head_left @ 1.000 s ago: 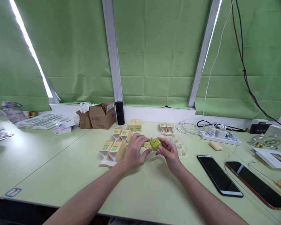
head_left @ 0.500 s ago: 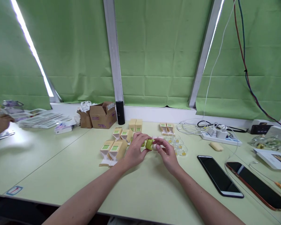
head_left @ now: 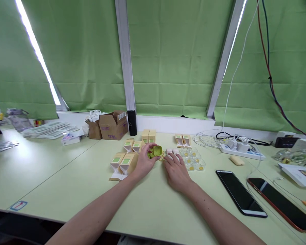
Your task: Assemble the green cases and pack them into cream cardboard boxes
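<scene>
In my left hand (head_left: 146,161) is a small green square cup (head_left: 157,150), closed between fingers and thumb, its hollow side facing me. My right hand (head_left: 177,171) lies low over the table with fingers stretched out and somewhat apart, and I see nothing held in it. Small yellow pieces (head_left: 162,156) lie between the two hands, close to the right fingertips. Just beyond these fingers sit white blocks (head_left: 169,150). A clear tray of round cups (head_left: 195,160) with yellow bits inside lies right of my right hand. More green shows partly hidden behind my left fingers.
Open cream cartons (head_left: 129,164) with green labels stand left of my left hand; more cartons (head_left: 148,136) are behind. Two cartons (head_left: 182,140) stand at the back. Phones (head_left: 241,193) and a power strip (head_left: 242,151) lie right. A cardboard box (head_left: 112,127) and black cylinder (head_left: 132,123) stand behind.
My right hand has come away from the green cup and lowered to the table. The cup has moved slightly left and up and turned its hollow side toward me.
</scene>
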Motion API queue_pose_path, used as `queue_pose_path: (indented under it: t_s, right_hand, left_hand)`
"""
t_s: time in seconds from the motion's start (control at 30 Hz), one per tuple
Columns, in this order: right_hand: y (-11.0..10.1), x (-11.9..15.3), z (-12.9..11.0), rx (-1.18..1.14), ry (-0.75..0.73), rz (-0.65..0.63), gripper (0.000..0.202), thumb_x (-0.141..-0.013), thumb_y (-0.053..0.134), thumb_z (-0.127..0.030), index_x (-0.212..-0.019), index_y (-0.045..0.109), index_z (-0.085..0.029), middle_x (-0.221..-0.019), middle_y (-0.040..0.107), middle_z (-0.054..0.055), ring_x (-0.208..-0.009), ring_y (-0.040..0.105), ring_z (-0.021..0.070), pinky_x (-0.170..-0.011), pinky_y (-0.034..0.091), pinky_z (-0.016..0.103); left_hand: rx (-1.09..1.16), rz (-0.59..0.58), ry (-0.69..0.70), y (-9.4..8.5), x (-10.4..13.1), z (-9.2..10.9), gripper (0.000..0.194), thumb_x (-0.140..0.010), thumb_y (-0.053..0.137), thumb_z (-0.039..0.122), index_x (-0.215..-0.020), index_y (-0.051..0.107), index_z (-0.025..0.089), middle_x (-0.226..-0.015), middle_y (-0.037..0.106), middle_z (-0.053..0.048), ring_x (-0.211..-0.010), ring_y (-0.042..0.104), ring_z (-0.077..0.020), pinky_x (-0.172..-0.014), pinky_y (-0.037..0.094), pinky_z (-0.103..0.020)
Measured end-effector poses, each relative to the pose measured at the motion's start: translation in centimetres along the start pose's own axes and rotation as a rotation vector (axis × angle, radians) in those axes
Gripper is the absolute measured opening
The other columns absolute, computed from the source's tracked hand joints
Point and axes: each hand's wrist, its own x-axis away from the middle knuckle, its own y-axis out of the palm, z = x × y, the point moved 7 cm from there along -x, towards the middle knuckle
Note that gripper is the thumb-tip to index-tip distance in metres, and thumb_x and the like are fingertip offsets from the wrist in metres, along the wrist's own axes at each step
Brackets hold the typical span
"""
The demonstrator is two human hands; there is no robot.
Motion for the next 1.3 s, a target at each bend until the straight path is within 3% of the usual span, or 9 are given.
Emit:
queue_pose_path:
  t_s: [0.17,0.5,0.63,0.77,0.83,0.97,1.1,1.2,1.3]
  right_hand:
    - [0.1,-0.3,-0.5,0.051,-0.031,-0.021,0.041,-0.092,0.051,-0.009,-0.128,0.071,-0.016,-0.154,0.061,0.014,-0.16,0.032,0.0337,-0.134,0.01,0.056]
    - [0.3,-1.6,-0.6,0.127,-0.073,-0.059,0.034,-0.096,0.05,-0.008,-0.118,0.076,-0.013,-0.124,0.076,0.016,-0.148,0.047,0.035,-0.13,0.02,0.055]
    - [-0.2,-1.5,-0.9,0.111,-0.099,0.011,0.034,-0.094,0.052,-0.005,-0.114,0.079,-0.015,-0.119,0.078,0.015,-0.142,0.052,0.0337,-0.129,0.022,0.052]
    - [-1.3,-1.0,-1.2,0.055,-0.123,0.162,0.029,-0.091,0.057,-0.005,-0.097,0.08,-0.022,-0.098,0.08,0.011,-0.111,0.065,0.0293,-0.12,0.032,0.049]
    - [-1.7,-0.6,-1.2,0.012,-0.123,0.234,0.029,-0.089,0.056,-0.002,-0.087,0.078,-0.022,-0.086,0.078,0.009,-0.092,0.066,0.0264,-0.108,0.041,0.046]
    - [-3.0,0.5,-0.9,-0.274,-0.087,0.388,0.025,-0.091,0.055,-0.007,-0.087,0.075,-0.021,-0.082,0.076,0.008,-0.077,0.066,0.024,-0.078,0.048,0.039]
    - [-4.1,1.0,1.2,-0.872,0.087,0.489,0.013,-0.095,0.065,-0.026,-0.1,0.077,-0.025,-0.094,0.08,0.006,-0.08,0.07,0.0221,-0.071,0.053,0.035]
    - [-3.9,0.7,2.9,-1.236,0.26,0.507,0.018,-0.086,0.077,-0.038,-0.097,0.081,-0.024,-0.088,0.079,0.006,-0.072,0.068,0.0201,-0.061,0.051,0.031]
    - [-3.3,0.4,3.6,-1.423,0.344,0.454,0.029,-0.079,0.084,-0.045,-0.096,0.084,-0.022,-0.072,0.073,0.003,-0.057,0.058,0.0148,-0.051,0.045,0.028]
  left_hand:
    - [0.04,-0.006,0.015,0.3,0.2,-0.1,0.043,-0.076,0.078,0.015,-0.116,0.068,0.024,-0.125,0.069,-0.007,-0.116,0.066,-0.0243,-0.096,0.054,-0.039]
    - [0.015,0.005,0.028,0.1,0.2,-0.3,0.044,-0.076,0.08,0.017,-0.118,0.068,0.025,-0.124,0.07,-0.007,-0.115,0.067,-0.0248,-0.102,0.052,-0.043]
    - [0.013,0.013,0.027,0.0,0.2,-0.4,0.045,-0.077,0.08,0.016,-0.119,0.067,0.025,-0.125,0.069,-0.007,-0.116,0.066,-0.0244,-0.102,0.053,-0.043]
    - [0.002,0.018,0.053,0.0,0.3,-0.3,0.044,-0.077,0.08,0.017,-0.119,0.067,0.025,-0.126,0.069,-0.007,-0.115,0.067,-0.0237,-0.1,0.055,-0.041]
    - [-0.009,0.021,0.054,0.1,0.3,-0.4,0.044,-0.078,0.08,0.016,-0.12,0.067,0.025,-0.125,0.069,-0.007,-0.112,0.068,-0.0232,-0.099,0.056,-0.041]
    - [-0.018,0.021,0.054,0.1,0.3,-0.6,0.044,-0.078,0.081,0.016,-0.119,0.068,0.025,-0.126,0.069,-0.008,-0.114,0.068,-0.0243,-0.097,0.057,-0.041]
    - [-0.034,0.017,0.063,0.1,0.5,-0.2,0.044,-0.078,0.08,0.016,-0.119,0.068,0.025,-0.127,0.07,-0.008,-0.117,0.067,-0.0254,-0.1,0.056,-0.043]
    - [-0.04,-0.005,0.047,0.4,0.7,0.1,0.042,-0.078,0.08,0.016,-0.118,0.068,0.025,-0.125,0.071,-0.008,-0.114,0.069,-0.0249,-0.099,0.056,-0.042]
    - [-0.04,-0.038,0.024,0.9,0.9,0.1,0.042,-0.079,0.081,0.018,-0.118,0.068,0.024,-0.121,0.074,-0.007,-0.108,0.07,-0.0242,-0.096,0.057,-0.042]
